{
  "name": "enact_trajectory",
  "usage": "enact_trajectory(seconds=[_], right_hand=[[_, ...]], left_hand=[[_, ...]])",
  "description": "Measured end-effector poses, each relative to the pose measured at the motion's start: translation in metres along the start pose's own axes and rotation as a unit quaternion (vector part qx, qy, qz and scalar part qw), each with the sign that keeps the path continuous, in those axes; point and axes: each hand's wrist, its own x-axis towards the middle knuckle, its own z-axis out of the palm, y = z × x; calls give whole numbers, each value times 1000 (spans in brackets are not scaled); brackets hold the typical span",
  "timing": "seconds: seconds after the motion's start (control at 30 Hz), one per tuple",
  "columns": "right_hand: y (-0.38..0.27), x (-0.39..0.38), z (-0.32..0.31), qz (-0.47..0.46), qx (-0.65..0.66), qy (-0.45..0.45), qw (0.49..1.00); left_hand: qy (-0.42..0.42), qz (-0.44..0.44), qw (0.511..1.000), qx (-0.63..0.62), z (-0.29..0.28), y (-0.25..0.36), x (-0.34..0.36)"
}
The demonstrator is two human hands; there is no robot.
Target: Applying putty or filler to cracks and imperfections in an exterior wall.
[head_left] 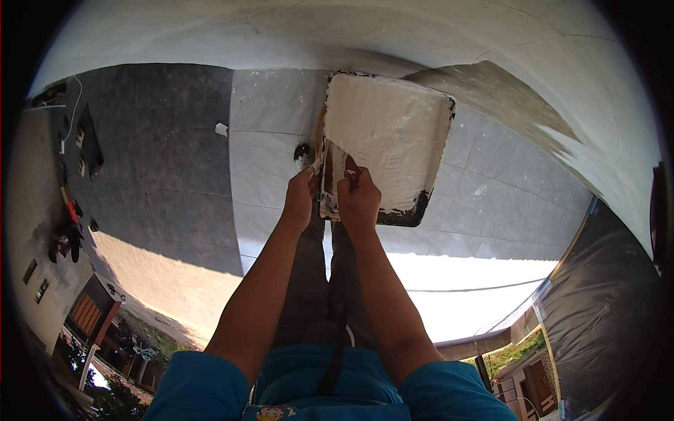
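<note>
Floor of grey tile [274, 105], darker at left and paler towards the right, below one off-white wall [295, 35] at the far side; one sunlit strip [463, 281] at near right.

Far left: one pale cord [77, 98]; nearer, one red-handled tool [72, 210] among dark items too small to tell.

Left of centre: one small white piece [222, 129] on the dark tile.

Centre: left hand [300, 196], one, forearm slanting in from near left, fingers curled in at the tray's left rim; what they pinch, cannot tell. Just beyond it, one black-and-white object [302, 156], kind unclear.

Right hand [359, 200], one, forearm slanting in from near right, back of the hand up, thumb and fingers pinching one flat-bladed tool [338, 168] over the tray's left part.

Right of centre: one dark-edged tray [393, 133], coated with off-white paste, reaching away from both hands.

Near right: one black sheet [604, 302].
</note>
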Motion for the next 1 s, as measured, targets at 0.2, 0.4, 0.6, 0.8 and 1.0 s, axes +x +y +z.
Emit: enact_trajectory(seconds=[0.2,0.4,0.6,0.8,1.0], right_hand=[[-11,10,3,17,-22,-8,1000],[-13,0,10,19,-29,-6,999],[-11,19,-2,-5,-5,14,1000],[-3,24,8,-8,-55,-15,998],[3,21,1,9,-17,-3,1000]], left_hand=[[-12,-9,1000,-8,2,2,1],[-34,-10,999,-17,-4,0,5],[-7,-13,1000,-16,-3,-1,4],[-4,-9,1000,-6,0,2,2],[4,-23,1000,-13,-3,-2,4]])
